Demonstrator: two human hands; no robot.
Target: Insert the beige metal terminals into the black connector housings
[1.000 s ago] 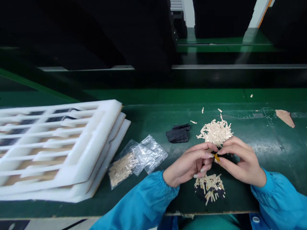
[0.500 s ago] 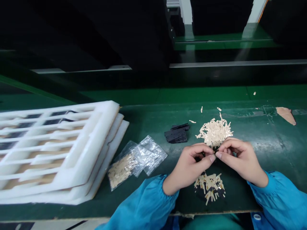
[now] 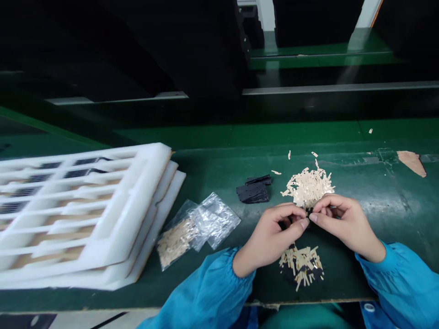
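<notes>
My left hand and my right hand meet fingertip to fingertip over the green table. Both are closed in a pinch around a small black piece, mostly hidden by the fingers. Just beyond them lies a heap of small cream-coloured flat pieces. A smaller pile of cream strips, with dark bits among them, lies on the near side of my hands. To the left of the heap are stacked thin black plates.
Stacked white foam trays with dark parts in some slots take up the left side. Clear plastic bags lie near them, one holding cream pieces. A brown scrap and a few stray cream pieces lie farther back.
My right fingertips have moved slightly away from the left ones, and more of the black piece shows between them. The whole view has shifted a little.
</notes>
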